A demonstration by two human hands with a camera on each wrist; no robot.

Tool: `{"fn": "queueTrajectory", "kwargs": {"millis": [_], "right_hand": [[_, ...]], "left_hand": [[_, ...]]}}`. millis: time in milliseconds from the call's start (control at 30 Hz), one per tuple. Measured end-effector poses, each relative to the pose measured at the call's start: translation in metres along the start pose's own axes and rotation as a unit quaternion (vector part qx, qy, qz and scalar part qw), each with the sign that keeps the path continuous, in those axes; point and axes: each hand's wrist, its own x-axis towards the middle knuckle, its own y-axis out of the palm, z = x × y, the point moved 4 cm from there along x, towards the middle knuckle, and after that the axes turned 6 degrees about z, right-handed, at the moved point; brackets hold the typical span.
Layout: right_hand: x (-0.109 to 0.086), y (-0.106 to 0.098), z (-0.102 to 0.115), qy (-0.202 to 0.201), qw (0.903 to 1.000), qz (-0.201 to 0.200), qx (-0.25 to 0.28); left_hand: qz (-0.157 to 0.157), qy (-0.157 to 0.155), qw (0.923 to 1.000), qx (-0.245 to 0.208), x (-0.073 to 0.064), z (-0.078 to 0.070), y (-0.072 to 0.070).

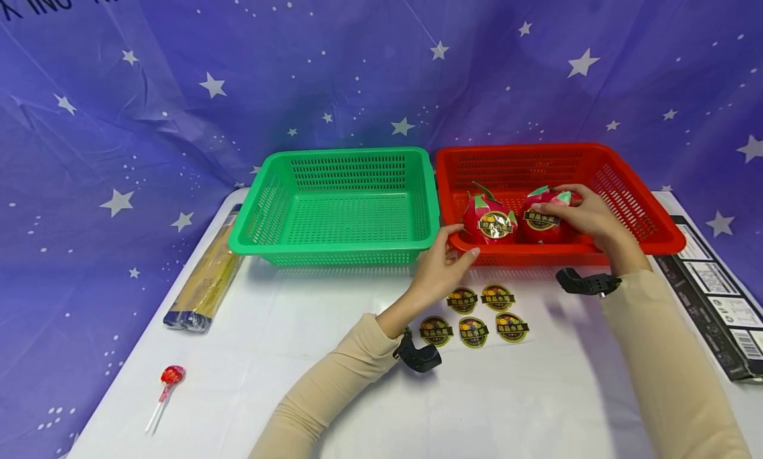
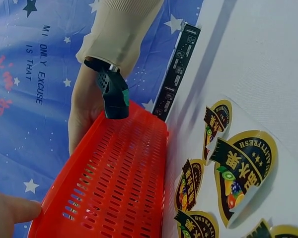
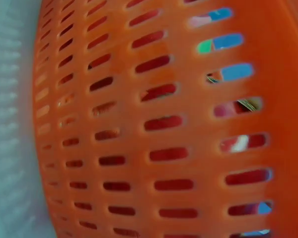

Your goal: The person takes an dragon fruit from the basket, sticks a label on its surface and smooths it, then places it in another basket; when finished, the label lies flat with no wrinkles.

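Two dragon fruits sit side by side in the red basket [image 1: 632,247], each with a dark and gold label. My right hand [image 1: 587,214] reaches over the front rim and holds the right dragon fruit [image 1: 541,226], thumb across its labelled front. The left dragon fruit [image 1: 477,224] lies close beside it. At the basket's front left corner, my left hand [image 1: 440,267] grips the rim with thumb and fingers; the left wrist view shows one finger [image 2: 20,210] against the rim. The right wrist view shows mostly the slotted basket wall [image 3: 129,124], hiding that hand.
A green basket [image 1: 334,249] stands left of the red one. Several fruit stickers [image 1: 473,332] lie on a clear sheet in front. A wrapped yellowish bundle [image 1: 205,280] and a red lollipop [image 1: 171,375] are on the left. A black and white box [image 1: 715,293] lies at right.
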Motion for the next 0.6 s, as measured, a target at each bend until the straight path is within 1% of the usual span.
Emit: {"fn": "queueTrajectory", "kwargs": {"millis": [100,200,400,500,600], "right_hand": [[0.0014,0.0023,-0.0004,-0.006,0.9993,0.027,-0.026],[0.0035,0.0039,-0.0007,-0.01,0.9979,0.049,-0.042],[0.0055,0.007,0.0015,-0.019,0.9945,0.091,-0.049],[0.0052,0.0076,0.0025,-0.018,0.9935,0.1,-0.051],[0.0038,0.0078,0.0044,-0.018,0.9933,0.098,-0.059]], "left_hand": [[0.0,-0.001,1.0,0.004,0.0001,0.0006,-0.0001],[0.0,-0.001,1.0,0.009,0.0001,0.0012,-0.0005],[-0.002,0.003,0.9996,0.029,-0.0012,0.0013,-0.0021],[-0.001,0.008,0.9991,0.042,-0.002,-0.0001,-0.0027],[-0.005,0.012,0.9985,0.053,-0.0024,-0.0008,-0.0033]]}}
